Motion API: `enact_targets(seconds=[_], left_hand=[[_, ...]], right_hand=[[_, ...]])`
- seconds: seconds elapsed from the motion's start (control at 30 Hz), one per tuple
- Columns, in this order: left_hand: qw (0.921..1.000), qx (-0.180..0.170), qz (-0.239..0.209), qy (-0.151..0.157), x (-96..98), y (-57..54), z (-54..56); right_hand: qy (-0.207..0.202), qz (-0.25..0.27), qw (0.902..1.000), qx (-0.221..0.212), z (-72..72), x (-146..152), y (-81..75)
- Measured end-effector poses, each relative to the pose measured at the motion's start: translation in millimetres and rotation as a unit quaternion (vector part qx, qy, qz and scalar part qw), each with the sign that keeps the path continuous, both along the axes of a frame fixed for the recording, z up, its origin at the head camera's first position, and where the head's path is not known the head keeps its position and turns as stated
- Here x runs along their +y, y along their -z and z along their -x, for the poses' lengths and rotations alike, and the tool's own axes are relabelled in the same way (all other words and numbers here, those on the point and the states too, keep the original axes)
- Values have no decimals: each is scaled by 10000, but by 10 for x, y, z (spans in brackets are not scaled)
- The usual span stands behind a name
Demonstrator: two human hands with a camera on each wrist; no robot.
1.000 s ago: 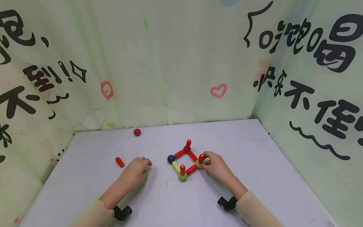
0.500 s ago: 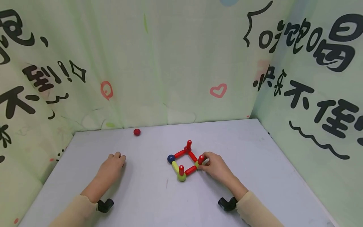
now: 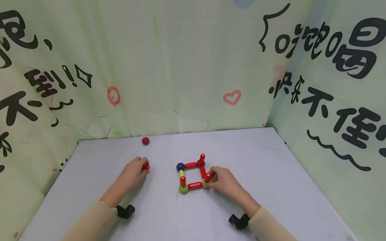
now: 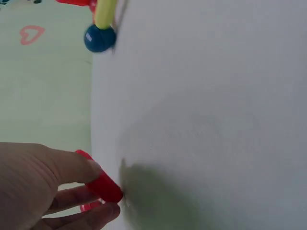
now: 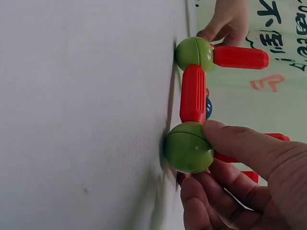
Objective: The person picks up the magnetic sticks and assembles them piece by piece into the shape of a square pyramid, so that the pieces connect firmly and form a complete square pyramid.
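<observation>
Between thumb and fingers my left hand (image 3: pixel 134 173) pinches a short red rod (image 4: pixel 104 186), held off the table to the left of the square frame. That frame lies on the table, made of rods joined by balls. At its corners are a blue ball (image 3: pixel 180 167), a dark red ball (image 3: pixel 201 162), a green ball (image 3: pixel 183 188) at the near left, and another green ball (image 5: pixel 189 147) at the near right. Red rods stand up from all but the blue one; a yellow rod (image 3: pixel 181 173) forms the left side. My right hand (image 3: pixel 223 180) pinches the near right green ball.
A loose red ball (image 3: pixel 145 141) sits near the back edge of the white table (image 3: pixel 241 147). Printed curtains (image 3: pixel 193 67) rise behind and at both sides. Each wrist carries a black camera mount (image 3: pixel 125 212).
My left hand went left to the red rod lying on the table, picked it up, and came back right. The frame has turned and shifted slightly left and nearer with my right hand.
</observation>
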State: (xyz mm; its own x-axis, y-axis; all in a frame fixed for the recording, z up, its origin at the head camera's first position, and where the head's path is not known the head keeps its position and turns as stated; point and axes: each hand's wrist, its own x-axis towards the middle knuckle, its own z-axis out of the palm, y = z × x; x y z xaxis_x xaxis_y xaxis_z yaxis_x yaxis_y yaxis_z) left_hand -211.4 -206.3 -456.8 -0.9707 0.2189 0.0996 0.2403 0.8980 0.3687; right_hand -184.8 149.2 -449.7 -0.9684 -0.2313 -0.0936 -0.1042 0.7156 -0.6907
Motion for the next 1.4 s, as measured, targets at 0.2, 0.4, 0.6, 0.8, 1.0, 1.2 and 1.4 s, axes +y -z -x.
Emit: enact_targets(seconds=[0.2,0.4,0.6,0.8,1.0,1.2,1.4], left_hand=[[9943,-542,-882,-259,313,-49,129],[9905,-608,-1165,-400,617,-85,180],[9866,-253,-1587,-275,791,-85,186],[9881,-166,-1524,-102,899,-61,205],[9859,-113,-1667,45,922,-19,211],[9815,-124,-1900,180,906,31,219],[9810,-130,-1934,114,915,38,196]], right_hand=[[-219,84,9997,115,-26,-76,12],[-403,155,9989,186,-47,-132,32],[-470,167,9986,175,-51,-165,41],[-519,204,9982,218,-44,-163,47],[-442,208,9985,263,-54,-135,41],[-495,216,9981,305,-55,-124,43],[-576,235,9976,306,-57,-126,36]])
